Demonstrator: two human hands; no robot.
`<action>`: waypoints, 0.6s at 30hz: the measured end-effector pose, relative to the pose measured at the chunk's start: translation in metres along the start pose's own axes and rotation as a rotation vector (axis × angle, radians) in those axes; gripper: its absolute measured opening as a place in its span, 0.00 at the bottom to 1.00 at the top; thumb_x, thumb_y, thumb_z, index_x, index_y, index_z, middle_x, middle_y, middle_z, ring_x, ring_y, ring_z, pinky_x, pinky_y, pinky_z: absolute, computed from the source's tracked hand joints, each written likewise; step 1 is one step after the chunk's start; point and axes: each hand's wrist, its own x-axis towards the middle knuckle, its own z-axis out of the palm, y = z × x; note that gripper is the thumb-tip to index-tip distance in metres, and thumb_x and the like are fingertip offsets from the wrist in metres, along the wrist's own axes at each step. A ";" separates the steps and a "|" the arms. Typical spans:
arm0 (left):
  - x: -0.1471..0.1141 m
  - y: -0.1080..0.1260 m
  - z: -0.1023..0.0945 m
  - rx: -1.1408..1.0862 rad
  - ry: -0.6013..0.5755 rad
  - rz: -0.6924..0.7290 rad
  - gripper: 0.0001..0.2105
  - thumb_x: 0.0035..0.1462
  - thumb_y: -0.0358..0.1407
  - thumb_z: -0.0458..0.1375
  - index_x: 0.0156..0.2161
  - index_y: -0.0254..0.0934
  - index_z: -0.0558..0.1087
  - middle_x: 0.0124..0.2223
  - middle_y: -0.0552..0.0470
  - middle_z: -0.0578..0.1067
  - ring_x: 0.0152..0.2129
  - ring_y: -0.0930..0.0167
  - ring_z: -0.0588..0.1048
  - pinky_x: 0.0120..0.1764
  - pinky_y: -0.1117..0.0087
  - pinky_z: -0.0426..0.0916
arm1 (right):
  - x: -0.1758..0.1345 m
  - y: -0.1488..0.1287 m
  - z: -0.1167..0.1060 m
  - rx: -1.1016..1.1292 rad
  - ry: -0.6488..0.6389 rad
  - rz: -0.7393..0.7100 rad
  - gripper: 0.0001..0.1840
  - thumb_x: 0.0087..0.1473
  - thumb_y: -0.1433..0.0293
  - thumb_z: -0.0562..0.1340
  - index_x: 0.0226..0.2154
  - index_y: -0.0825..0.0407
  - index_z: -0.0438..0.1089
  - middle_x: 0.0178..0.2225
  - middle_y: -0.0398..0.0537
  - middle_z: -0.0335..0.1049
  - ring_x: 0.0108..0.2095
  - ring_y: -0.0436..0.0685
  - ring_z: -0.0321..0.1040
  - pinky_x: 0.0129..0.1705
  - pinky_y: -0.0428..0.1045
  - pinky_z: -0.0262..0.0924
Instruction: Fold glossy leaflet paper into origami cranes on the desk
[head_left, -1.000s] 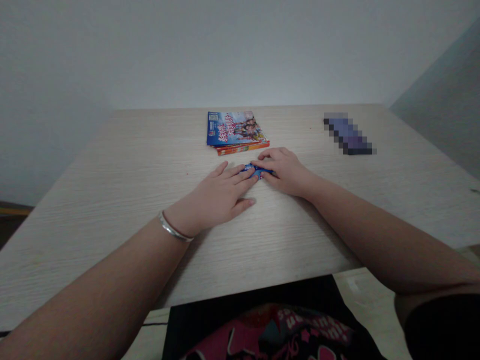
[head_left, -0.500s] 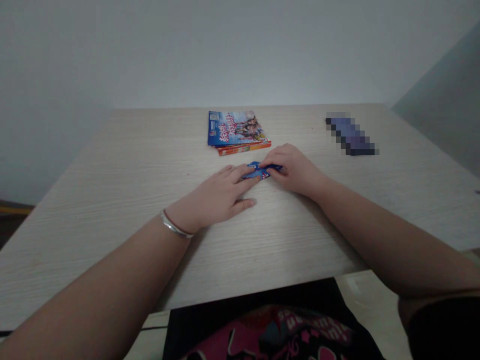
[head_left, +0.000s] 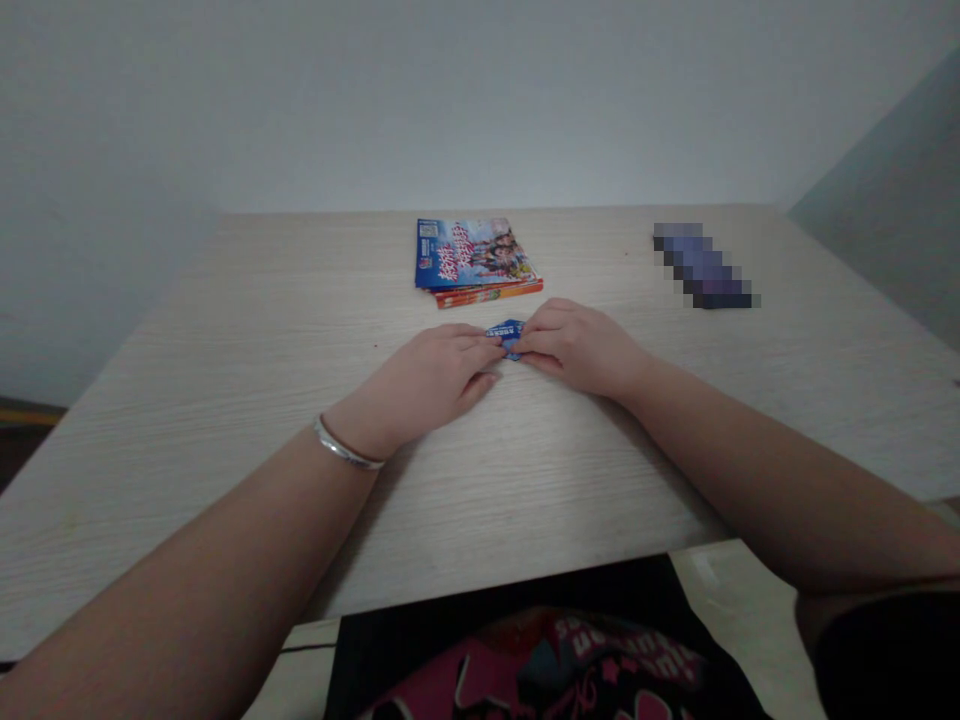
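Note:
A small blue folded paper (head_left: 507,330) with white print lies on the table, mostly covered by my fingers. My left hand (head_left: 446,375) lies low over its left side, fingers stretched out and fingertips pressing on it, thumb apart on the tabletop. From the right, my right hand (head_left: 577,342) has its fingers bent and closed together over the paper's right part. That part is hidden under the fingers. The fingertips of both hands nearly meet on the paper.
Just beyond my hands is a stack of colourful printed booklets (head_left: 472,255), blue on top with orange edges below. A dark, pixelated flat object (head_left: 701,268) lies at the back right. The pale wooden table (head_left: 247,330) meets a wall (head_left: 480,110) behind.
My right fingers have come down flatter on the paper, and its raised dark flap no longer shows. My left fingers have drawn together and shifted slightly left.

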 end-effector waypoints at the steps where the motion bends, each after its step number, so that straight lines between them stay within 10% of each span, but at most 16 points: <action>1: 0.001 0.001 -0.001 0.007 -0.009 0.000 0.18 0.71 0.36 0.47 0.53 0.31 0.76 0.54 0.40 0.79 0.54 0.61 0.75 0.60 0.56 0.68 | 0.000 0.000 0.000 -0.002 -0.010 0.009 0.13 0.65 0.68 0.59 0.41 0.52 0.81 0.39 0.54 0.79 0.42 0.60 0.70 0.47 0.55 0.64; 18: 0.004 0.010 -0.002 0.042 0.049 -0.096 0.17 0.71 0.35 0.48 0.45 0.31 0.79 0.45 0.40 0.79 0.42 0.61 0.76 0.49 0.57 0.74 | 0.007 -0.020 -0.013 -0.168 -0.089 0.132 0.12 0.64 0.70 0.58 0.39 0.53 0.78 0.38 0.54 0.78 0.40 0.60 0.70 0.38 0.52 0.58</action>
